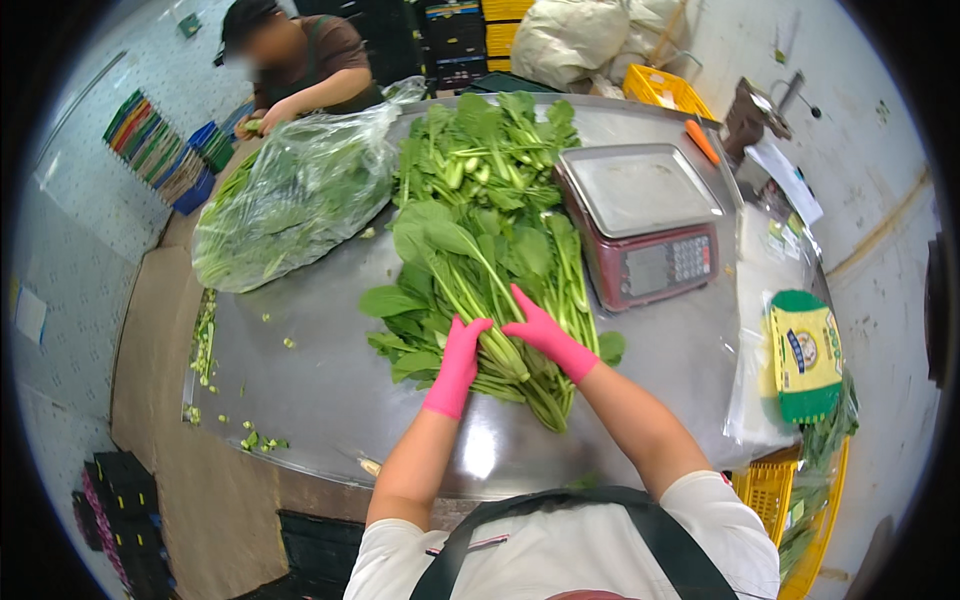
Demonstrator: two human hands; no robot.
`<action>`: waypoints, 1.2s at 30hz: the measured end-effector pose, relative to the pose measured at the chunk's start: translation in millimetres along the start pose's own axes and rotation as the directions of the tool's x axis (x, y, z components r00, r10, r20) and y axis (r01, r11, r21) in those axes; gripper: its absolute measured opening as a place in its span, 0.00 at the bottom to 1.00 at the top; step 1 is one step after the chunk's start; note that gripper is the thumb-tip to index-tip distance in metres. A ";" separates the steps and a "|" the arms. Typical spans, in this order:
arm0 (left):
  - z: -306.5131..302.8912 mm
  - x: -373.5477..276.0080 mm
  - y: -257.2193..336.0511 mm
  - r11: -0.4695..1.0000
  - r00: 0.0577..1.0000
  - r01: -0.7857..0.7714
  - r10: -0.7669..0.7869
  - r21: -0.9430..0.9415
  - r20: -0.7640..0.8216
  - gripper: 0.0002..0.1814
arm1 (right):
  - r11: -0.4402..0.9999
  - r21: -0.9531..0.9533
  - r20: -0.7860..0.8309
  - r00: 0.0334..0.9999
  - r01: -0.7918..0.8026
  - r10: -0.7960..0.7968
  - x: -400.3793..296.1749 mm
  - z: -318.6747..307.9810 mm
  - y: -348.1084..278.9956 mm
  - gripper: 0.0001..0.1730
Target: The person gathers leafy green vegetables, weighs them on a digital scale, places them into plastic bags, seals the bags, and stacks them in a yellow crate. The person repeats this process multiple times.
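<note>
Both of my hands wear pink gloves and are around a bunch of long-stemmed leafy greens [501, 358]. My left hand [460, 361] grips the stems from the left, its thumb across the top. On the other side, my right hand [551, 337] holds the same bunch, with a stem by its index finger. The cut stem ends point towards me, and the leaves fan out away from me. More loose greens [562, 247] lie under and beside the bunch, partly hidden by it. Farther back is a heap of greens [480, 161] with pale stem bases.
The metal table [315, 405] carries a red weighing scale [649, 262], a bag of greens [292, 202] and stem trimmings [202, 337]. A carrot-like orange object [702, 142], clear plastic bags [754, 322] and a green-yellow printed package [806, 356] lie right. A co-worker [322, 67] handles greens at far left.
</note>
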State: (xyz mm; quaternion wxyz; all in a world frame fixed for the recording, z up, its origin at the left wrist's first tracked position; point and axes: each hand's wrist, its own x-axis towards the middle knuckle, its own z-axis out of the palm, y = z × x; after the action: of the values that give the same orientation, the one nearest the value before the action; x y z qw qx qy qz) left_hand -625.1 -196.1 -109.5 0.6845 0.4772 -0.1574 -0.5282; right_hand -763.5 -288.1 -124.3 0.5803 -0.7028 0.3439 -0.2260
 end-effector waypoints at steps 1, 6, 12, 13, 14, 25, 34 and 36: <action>10.2 -1.3 -0.2 1.000 0.999 -0.021 0.021 -0.001 -0.030 0.20 | 0.995 0.095 -0.008 1.000 -0.011 0.012 -3.6 -3.3 -6.1 0.53; 102.1 -34.3 19.0 0.975 0.983 -0.183 0.183 -0.123 -0.015 0.27 | 0.939 0.290 -0.170 0.975 0.187 -0.142 -37.6 -52.6 -52.7 0.47; 257.3 13.0 45.8 0.980 0.973 -0.016 0.061 -0.198 0.222 0.20 | 0.828 0.371 -0.231 0.906 0.420 -0.356 -36.1 -211.7 -130.8 0.46; 286.3 24.2 51.3 0.974 0.960 0.019 0.046 -0.226 0.277 0.17 | 0.797 0.404 -0.243 0.893 0.448 -0.379 -26.2 -238.1 -138.0 0.44; 303.2 47.8 48.7 0.980 0.943 0.010 0.057 -0.198 0.329 0.17 | 0.773 0.488 -0.210 0.914 0.406 -0.347 -13.9 -264.7 -136.9 0.42; 270.5 129.1 -31.2 0.543 0.827 -0.453 0.551 0.707 0.108 0.25 | 0.865 -0.405 -0.647 0.577 0.295 -0.499 39.2 -350.2 3.3 0.33; 202.3 -4.3 -87.7 0.867 0.946 -0.322 0.307 0.380 0.102 0.21 | 0.955 0.218 -0.465 0.882 0.200 -0.078 -102.9 -269.4 52.9 0.29; 196.5 -29.2 -103.7 0.952 0.978 -0.158 0.114 0.264 0.173 0.23 | 0.867 0.491 -0.268 0.962 0.087 0.056 -115.2 -246.6 33.6 0.31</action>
State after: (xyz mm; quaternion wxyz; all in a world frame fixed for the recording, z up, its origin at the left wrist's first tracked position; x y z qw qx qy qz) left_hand -837.4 -264.9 -88.7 0.6316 0.5132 -0.3151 -0.4883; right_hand -1023.9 -368.0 -92.2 0.6869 -0.4937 0.3451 -0.4066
